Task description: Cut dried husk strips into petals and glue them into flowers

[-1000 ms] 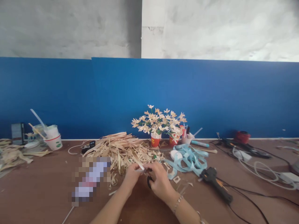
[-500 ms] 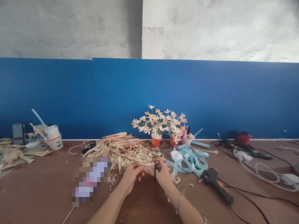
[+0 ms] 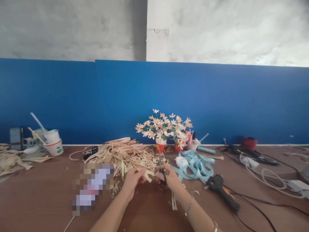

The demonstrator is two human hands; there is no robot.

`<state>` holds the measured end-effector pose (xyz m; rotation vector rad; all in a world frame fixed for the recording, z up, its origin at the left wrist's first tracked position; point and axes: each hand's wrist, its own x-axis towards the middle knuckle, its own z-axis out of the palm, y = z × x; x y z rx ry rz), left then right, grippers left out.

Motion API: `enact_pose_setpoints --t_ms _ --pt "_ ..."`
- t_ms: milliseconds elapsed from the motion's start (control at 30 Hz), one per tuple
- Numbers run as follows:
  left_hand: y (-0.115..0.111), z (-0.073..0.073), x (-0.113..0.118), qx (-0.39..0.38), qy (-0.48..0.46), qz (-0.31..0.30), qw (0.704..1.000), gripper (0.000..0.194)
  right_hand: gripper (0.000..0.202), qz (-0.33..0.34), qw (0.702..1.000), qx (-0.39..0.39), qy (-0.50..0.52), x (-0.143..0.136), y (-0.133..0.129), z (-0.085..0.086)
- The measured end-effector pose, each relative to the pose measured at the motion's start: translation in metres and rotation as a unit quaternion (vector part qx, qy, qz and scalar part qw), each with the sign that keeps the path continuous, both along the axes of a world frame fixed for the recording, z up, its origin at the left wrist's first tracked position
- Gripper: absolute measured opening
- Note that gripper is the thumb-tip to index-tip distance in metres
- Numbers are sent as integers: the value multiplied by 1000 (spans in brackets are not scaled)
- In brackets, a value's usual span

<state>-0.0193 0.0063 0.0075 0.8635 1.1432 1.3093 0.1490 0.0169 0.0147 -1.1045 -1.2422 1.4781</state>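
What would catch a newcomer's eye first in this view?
Probably the cream flowers in red-and-white cups, mid-picture before the blue panel. Nearer, the left hand grips a pale strip and the right hand holds dark-handled scissors, in front of a straw-coloured heap. A tangle of light-blue ribbon lies to their right.
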Motion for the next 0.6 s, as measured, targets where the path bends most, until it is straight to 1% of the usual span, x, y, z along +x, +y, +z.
enact_pose_setpoints --t_ms 67,100,167,200,267,333,400,433,500,600 --pt "4 0 -7 10 -2 101 995 33 31 59 995 -63 -41 5 -3 1" --pt "5 0 -11 7 2 138 990 34 31 95 989 -98 -57 7 -5 1" --pt "7 1 -16 12 7 182 983 35 31 149 974 -154 -73 8 -7 0" --pt "7 1 -17 17 7 194 981 36 31 159 969 -173 -77 7 -7 -1" --pt "7 2 -17 26 2 203 979 36 30 137 968 -195 -75 6 -7 -4" --pt "6 4 -15 24 -4 202 979 36 31 83 974 -199 -69 5 -5 -6" --pt "5 6 -12 16 -10 194 981 35 33 43 979 -185 -68 5 -3 -8" --pt "4 7 -11 12 -12 191 982 35 35 41 981 -174 -70 5 -3 -8" --pt "3 8 -9 9 -15 184 983 35 39 80 983 -151 -72 5 -5 -8" --pt "4 7 -8 10 -9 181 983 35 42 191 973 -121 -52 5 -11 -7"
